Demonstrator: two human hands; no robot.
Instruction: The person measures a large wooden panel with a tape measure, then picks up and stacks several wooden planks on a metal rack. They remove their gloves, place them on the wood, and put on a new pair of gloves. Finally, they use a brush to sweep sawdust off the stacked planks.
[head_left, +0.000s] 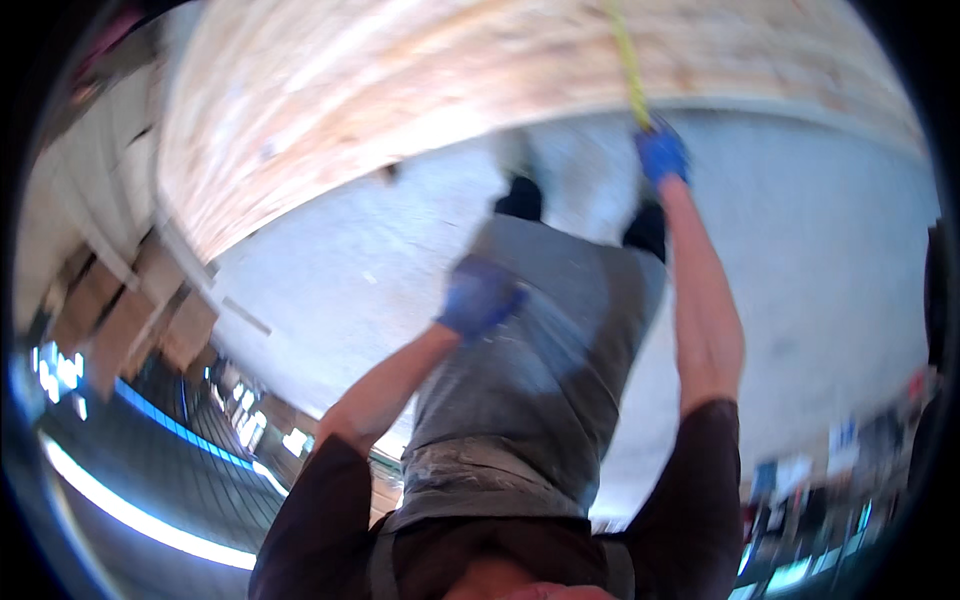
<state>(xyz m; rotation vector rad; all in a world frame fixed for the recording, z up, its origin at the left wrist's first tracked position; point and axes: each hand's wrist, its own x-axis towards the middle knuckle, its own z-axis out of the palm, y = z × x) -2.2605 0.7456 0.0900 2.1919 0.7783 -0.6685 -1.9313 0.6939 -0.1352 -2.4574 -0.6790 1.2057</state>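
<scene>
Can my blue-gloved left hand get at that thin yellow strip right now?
Probably, by reaching forward and right: nothing visible blocks the way from your left hand to the thin yellow strip, though your blue-gloved right hand is at its near end.

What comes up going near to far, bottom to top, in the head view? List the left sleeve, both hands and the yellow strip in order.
Dark left sleeve → blue-gloved left hand → blue-gloved right hand → yellow strip.
</scene>
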